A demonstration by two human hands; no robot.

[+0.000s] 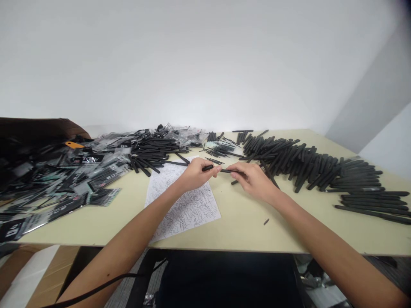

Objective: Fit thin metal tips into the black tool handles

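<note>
Above the far right edge of a scribbled sheet of paper, my left hand is closed around one end of a slim black pen. My right hand pinches the other end, so the pen lies roughly level between the two hands. Whether it is one piece or two parts fitted together I cannot make out. Just beyond the hands lies a small pile of thin dark refill-like sticks. Close behind my left hand rests a heap of black pens.
A long row of black pens spreads over the right of the yellowish table. Clear and black plastic packets cover the left, beside a dark open box. A small dark piece lies near the front edge. Behind is a white wall.
</note>
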